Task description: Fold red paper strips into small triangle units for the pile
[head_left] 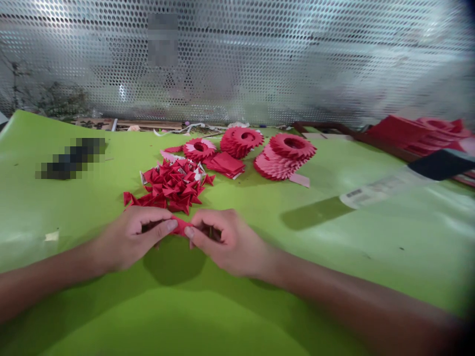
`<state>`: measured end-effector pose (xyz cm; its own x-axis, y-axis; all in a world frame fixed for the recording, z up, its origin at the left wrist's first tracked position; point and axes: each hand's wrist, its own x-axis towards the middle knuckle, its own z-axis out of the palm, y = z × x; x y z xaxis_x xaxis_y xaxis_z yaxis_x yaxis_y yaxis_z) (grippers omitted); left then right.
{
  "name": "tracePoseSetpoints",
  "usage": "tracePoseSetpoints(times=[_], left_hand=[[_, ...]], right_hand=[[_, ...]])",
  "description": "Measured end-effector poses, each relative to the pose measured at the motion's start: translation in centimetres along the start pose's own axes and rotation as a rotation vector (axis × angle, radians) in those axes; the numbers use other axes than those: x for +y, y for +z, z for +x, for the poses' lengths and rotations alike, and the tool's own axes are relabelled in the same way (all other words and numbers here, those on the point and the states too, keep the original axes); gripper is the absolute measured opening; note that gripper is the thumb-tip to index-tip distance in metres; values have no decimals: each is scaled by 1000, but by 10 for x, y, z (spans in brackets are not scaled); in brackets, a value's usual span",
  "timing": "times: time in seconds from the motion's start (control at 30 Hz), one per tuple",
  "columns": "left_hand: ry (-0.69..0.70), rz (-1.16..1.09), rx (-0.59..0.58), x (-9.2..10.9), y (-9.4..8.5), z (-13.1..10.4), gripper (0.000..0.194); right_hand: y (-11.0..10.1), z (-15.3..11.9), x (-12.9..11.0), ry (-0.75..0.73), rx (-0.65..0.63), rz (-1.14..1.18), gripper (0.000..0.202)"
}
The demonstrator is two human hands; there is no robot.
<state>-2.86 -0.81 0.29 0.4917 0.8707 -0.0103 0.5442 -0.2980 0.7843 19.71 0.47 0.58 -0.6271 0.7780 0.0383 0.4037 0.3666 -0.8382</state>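
Note:
A small piece of red paper (180, 226) is stretched between my two hands, just above the green tabletop. My left hand (139, 235) pinches its left end between thumb and fingers. At the other end, my right hand (226, 242) grips it the same way; the fingertips partly cover the paper. Right behind the hands lies a heap of folded red paper pieces (174, 185), a few showing white. Past the heap rests a stack of flat red paper slips (225, 164).
Ring-shaped paper assemblies stand at the back: a small red-and-pink ring (199, 149), a red ring (241, 142) and a taller pink-and-red one (285, 157). A clear cylinder with a dark end (386, 188) lies right. Red paper (411, 133) sits far right, before a perforated metal sheet (237, 59).

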Motion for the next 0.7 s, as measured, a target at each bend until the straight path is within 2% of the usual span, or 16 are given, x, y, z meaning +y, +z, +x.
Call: tracePoseSetpoints(times=[0.17,0.5,0.7], left_hand=[[-36,66,-7,3,2,0,43],[-28,63,-65,0,1,0,49],[25,32,-97,2,1,1,46]], right_hand=[[2,1,0,-14,-25,-127,28],[0,1,0,-8,14,-67,30],[0,1,1,2,-57,-40,27]])
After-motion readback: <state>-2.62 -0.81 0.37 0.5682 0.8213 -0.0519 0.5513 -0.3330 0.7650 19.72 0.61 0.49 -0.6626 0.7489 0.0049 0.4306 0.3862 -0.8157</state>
